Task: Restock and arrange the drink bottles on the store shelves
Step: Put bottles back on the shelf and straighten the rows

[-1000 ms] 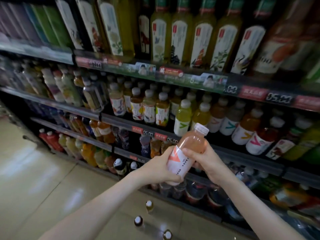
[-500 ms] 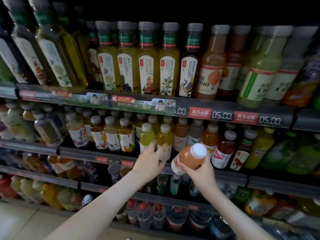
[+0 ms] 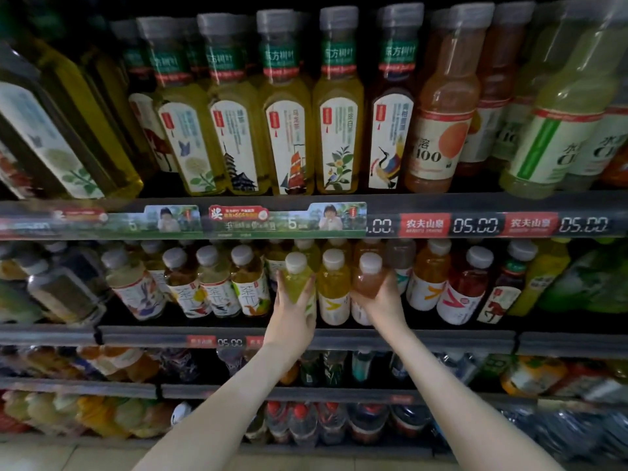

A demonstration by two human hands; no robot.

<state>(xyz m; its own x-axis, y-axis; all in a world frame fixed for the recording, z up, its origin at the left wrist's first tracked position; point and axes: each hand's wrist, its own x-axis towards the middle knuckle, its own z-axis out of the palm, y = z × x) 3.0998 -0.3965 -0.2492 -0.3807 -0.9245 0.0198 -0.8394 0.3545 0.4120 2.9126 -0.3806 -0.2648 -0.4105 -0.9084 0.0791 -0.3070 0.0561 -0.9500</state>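
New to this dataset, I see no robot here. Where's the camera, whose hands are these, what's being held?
There is no robot: a person restocks drinks bare-handed. The single wide-angle camera sits on their head, looking forward and down, so both hands are the wearer's own. The left hand grips a yellow-green bottle in the front row of the middle shelf. The right hand holds a peach-coloured bottle, white cap up, in the same row. A yellow bottle stands between them. Tall tea bottles fill the shelf above, over a price strip.
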